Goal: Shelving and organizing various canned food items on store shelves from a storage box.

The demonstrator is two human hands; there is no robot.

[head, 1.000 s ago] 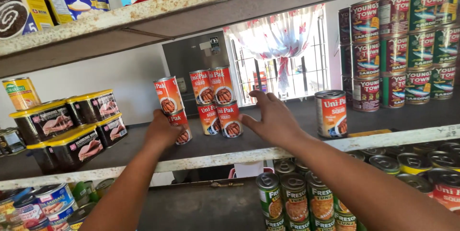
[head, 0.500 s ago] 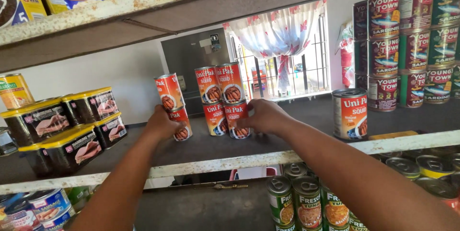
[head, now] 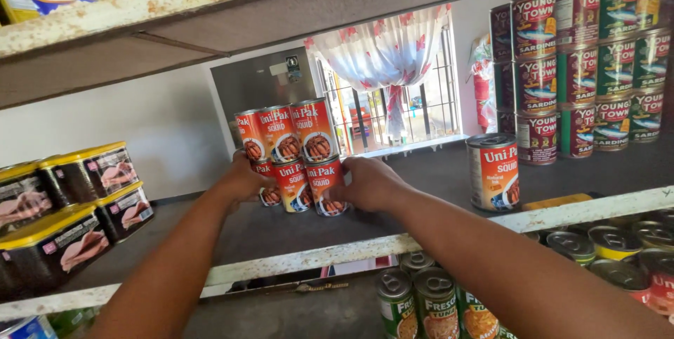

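Several orange-red squid cans [head: 295,153] stand in two stacked rows in the middle of a dark shelf [head: 435,170]. My left hand [head: 242,179] presses against the left side of the bottom row. My right hand [head: 368,183] cups the right side of that row, fingers against the rightmost can. The stack is squeezed between both hands. One more orange-red squid can [head: 493,172] stands alone to the right, apart from my right forearm.
Yellow-lidded black rectangular tins [head: 67,212] are stacked at the left. Red and green sardine cans [head: 583,65] are piled at the back right. The shelf's pale front edge [head: 330,255] runs below my arms, with more cans [head: 435,304] underneath. A rusty upper shelf [head: 175,2] hangs overhead.
My left hand has brought a separate can in against the group, and both hands have closed in on the stack. The view has shifted left, so the lone can sits further right.
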